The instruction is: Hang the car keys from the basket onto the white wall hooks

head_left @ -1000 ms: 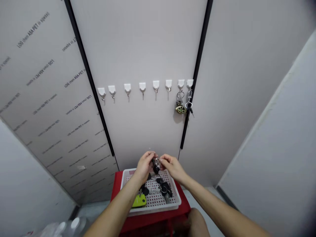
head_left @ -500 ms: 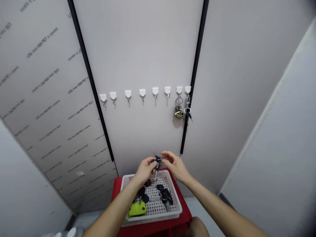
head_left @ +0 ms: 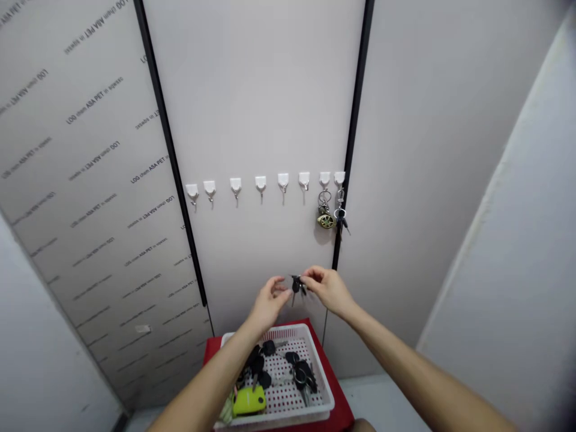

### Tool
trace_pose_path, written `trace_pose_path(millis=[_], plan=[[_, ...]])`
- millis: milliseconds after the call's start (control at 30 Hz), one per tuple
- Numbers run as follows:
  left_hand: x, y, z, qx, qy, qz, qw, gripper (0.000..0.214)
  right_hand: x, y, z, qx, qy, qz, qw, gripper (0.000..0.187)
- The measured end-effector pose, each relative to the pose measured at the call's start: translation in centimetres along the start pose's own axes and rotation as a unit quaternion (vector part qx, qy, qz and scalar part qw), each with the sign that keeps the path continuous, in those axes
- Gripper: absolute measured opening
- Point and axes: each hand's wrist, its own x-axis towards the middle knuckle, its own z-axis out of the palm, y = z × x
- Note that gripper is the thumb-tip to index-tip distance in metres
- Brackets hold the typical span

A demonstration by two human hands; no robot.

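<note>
White plastic tray (head_left: 320, 369) of keys (head_left: 301, 375)

Black keys (head_left: 296, 285); lime-green fob (head_left: 249, 401); white basket (head_left: 274, 419), red-dotted base; red stand (head_left: 341, 408).

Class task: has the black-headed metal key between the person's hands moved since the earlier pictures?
Yes: the black-headed metal key has risen closer to the row of white adhesive hooks and shifted rightward along it.

Under the row of white plastic wall hooks (head_left: 265, 183), the grey wall panel (head_left: 265, 252) leaves open passage; at the row's right end, hanging metal key rings (head_left: 324, 217) and a black vertical trim strip (head_left: 353, 120) seem to obstruct.
</note>
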Motion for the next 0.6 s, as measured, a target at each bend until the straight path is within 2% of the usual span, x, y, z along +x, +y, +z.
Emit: trace_pose_path(millis=[100,167,267,367,467,600], plan=[[1.3,2.1,0.4,0.039,-0.014,0.081,0.996,0.033,2.2,-2.1,-2.0,-0.035,0.016,-0.021,0.999,0.014],[2.4,3.8,0.9,0.064,-0.026,0.129,0.989,0.035,3.9,-3.5,-3.4,-0.042,0.058,-0.039,0.997,0.014],[4.4,6.9,1.6,0.101,0.010,0.177,0.979,0.039,6.7,-5.3,-5.4,-0.024,0.128,-0.042,0.991,0.014],[6.2,9.9,2.3,0.145,0.051,0.213,0.965,0.039,9.4,-6.3,-6.9,-0.005,0.172,-0.029,0.985,0.014],[7.4,12.0,2.7,0.196,0.054,0.228,0.952,0.037,11.4,-6.7,-7.7,-0.018,0.208,-0.021,0.978,0.015],[8.4,13.3,3.0,0.226,0.061,0.202,0.951,0.038,13.1,-6.5,-8.5,-0.086,0.251,-0.038,0.963,0.018]])
